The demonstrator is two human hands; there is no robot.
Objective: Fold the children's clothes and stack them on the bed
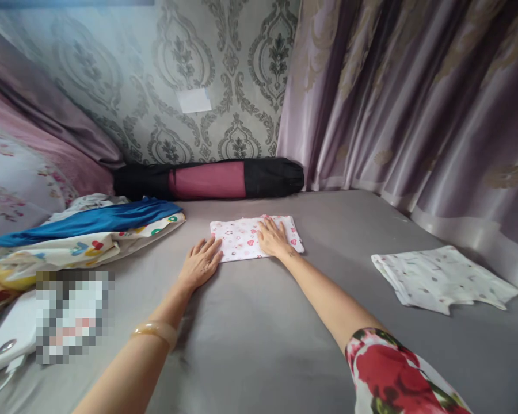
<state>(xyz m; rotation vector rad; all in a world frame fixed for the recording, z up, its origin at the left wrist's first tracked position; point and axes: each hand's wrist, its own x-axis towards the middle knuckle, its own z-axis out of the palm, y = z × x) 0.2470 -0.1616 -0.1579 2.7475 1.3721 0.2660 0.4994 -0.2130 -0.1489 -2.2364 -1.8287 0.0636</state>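
A folded white cloth with pink and red hearts and flowers lies flat on the grey sheet. My right hand rests palm down on its right half, fingers spread. At its left edge lies my left hand, flat and stretched out, its fingertips touching the cloth's border. Neither hand grips anything. The underside of the cloth is hidden, so I cannot tell what kind of garment or cloth it is.
Right of my arm lies a folded white patterned garment. At left are heaped clothes with a blue piece, and a white device with a cable. A black and maroon roll bag lies along the wall; curtains hang at right.
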